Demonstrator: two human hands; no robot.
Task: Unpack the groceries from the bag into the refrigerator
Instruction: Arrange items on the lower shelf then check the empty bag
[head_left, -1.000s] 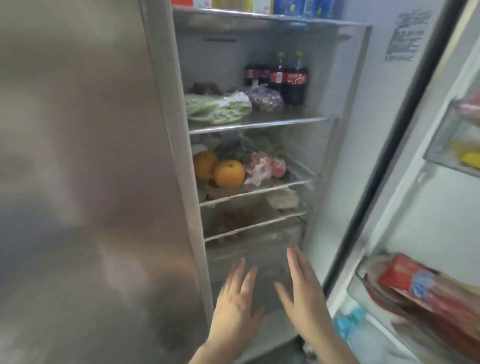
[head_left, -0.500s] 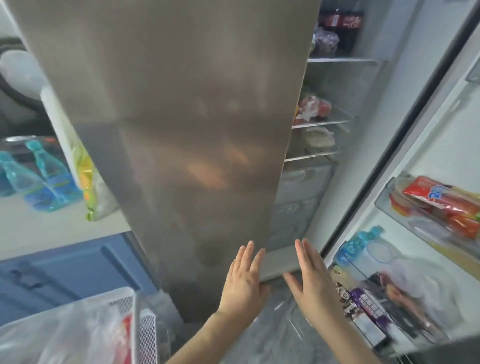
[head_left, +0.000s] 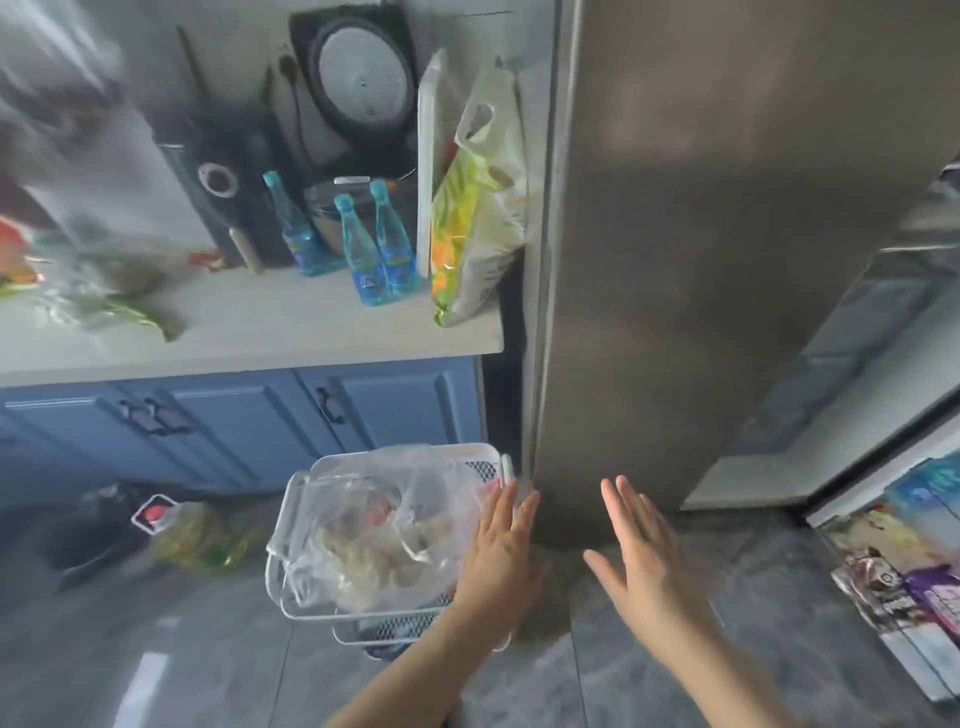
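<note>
A clear plastic grocery bag (head_left: 374, 535) with pale lumpy food inside lies in the top tier of a white mesh cart (head_left: 291, 519) on the floor. My left hand (head_left: 501, 556) hovers flat over the cart's right edge, fingers spread, holding nothing. My right hand (head_left: 641, 556) is open too, above the floor in front of the closed steel refrigerator door (head_left: 701, 260). The other refrigerator door (head_left: 904, 561) stands open at the far right, its shelves holding packets; only a sliver of the interior shows.
A white counter (head_left: 249, 332) over blue cabinets (head_left: 234, 431) holds several blue bottles (head_left: 363, 249), a colourful sack (head_left: 472, 208), a cutting board, a rice cooker (head_left: 358, 88) and bagged greens (head_left: 93, 291). A yellow oil jug (head_left: 182, 530) and dark bin (head_left: 88, 535) stand on the grey floor.
My view has swung left and down, from the open fridge shelves to the cart and counter. Both hands stayed open and moved with it; the left now hangs over the cart.
</note>
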